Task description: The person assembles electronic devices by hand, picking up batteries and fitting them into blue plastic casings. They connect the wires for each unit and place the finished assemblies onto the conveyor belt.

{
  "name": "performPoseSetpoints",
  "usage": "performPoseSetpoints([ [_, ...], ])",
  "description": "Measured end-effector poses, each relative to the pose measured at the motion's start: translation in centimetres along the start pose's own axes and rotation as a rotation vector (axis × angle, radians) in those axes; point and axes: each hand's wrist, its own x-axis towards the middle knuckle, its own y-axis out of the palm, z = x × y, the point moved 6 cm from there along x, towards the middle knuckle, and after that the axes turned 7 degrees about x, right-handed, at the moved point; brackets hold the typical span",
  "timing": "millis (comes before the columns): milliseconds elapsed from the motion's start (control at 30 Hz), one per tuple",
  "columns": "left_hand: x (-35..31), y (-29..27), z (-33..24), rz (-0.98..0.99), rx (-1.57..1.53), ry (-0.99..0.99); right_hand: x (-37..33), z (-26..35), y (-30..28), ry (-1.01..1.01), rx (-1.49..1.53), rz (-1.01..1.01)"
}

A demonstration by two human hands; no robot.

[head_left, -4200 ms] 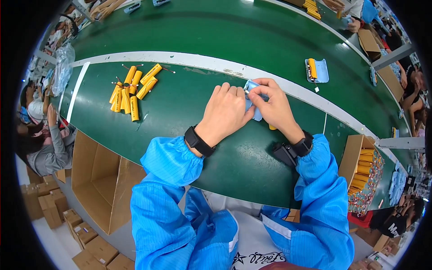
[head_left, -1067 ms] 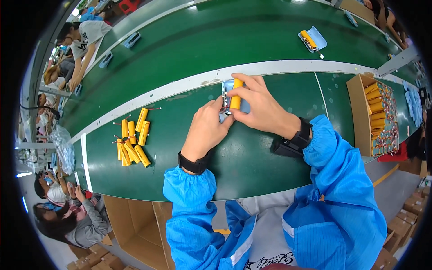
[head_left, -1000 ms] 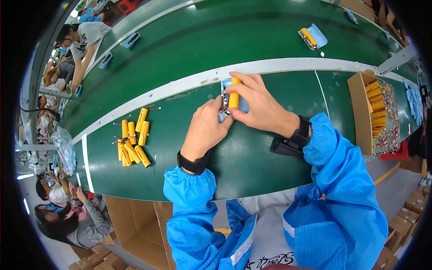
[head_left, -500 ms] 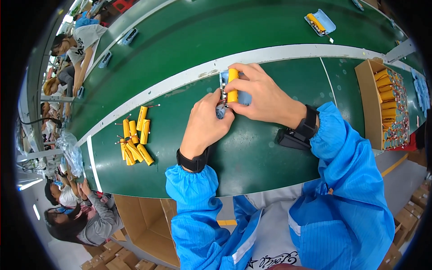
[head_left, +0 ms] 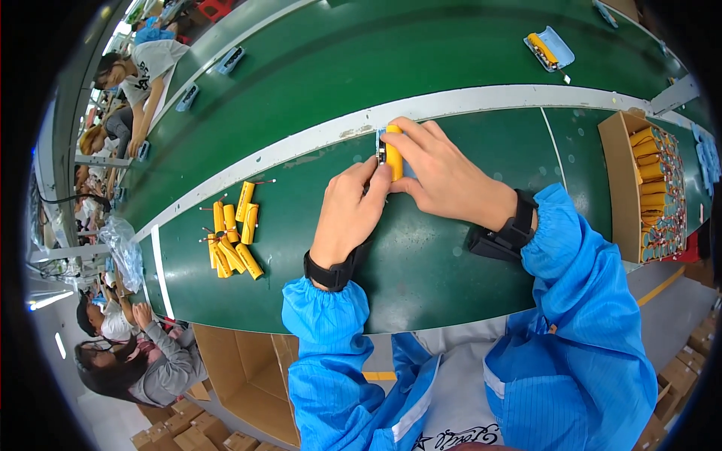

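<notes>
Over the green work surface (head_left: 436, 278), a yellow cylindrical battery (head_left: 394, 154) stands out between my two hands, lying along a light blue plastic shell (head_left: 380, 135). Beside the battery's left edge shows a narrow dark and silver part, probably a circuit board. My right hand (head_left: 459, 177) is closed, its fingers over the battery's far end and its thumb by the near end. My left hand (head_left: 350, 210) pinches at the shell's near left side; its fingers hide much of the shell. Both wrists wear black straps.
Several loose yellow batteries (head_left: 233, 240) with wires lie to the left. A cardboard box (head_left: 623, 188) packed with batteries stands at the right. Beyond a white rail (head_left: 323, 134), a blue shell with a battery (head_left: 549, 49) lies on a green belt. Other people sit at the far left.
My fingers have closed further over the battery and shell, so less of the blue shell shows. The shell with a battery on the belt appears slightly further right, as does most of the scene.
</notes>
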Motion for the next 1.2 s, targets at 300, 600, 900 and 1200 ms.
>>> performPoseSetpoints([
  [300,0.4,0.1,0.1,-0.053,0.063,-0.047,0.1,0.1,-0.1,0.010,0.000,0.023],
  [600,0.7,0.5,0.1,-0.130,0.084,-0.084,-0.2,-0.3,0.6,-0.020,-0.094,0.034],
  [900,1.1,0.7,1.3,-0.165,0.015,-0.123,-0.3,-0.4,0.4,-0.018,-0.094,0.019],
  [1200,0.9,0.2,1.3,-0.277,0.140,-0.100,-0.1,-1.2,-0.4,-0.126,0.162,0.002],
])
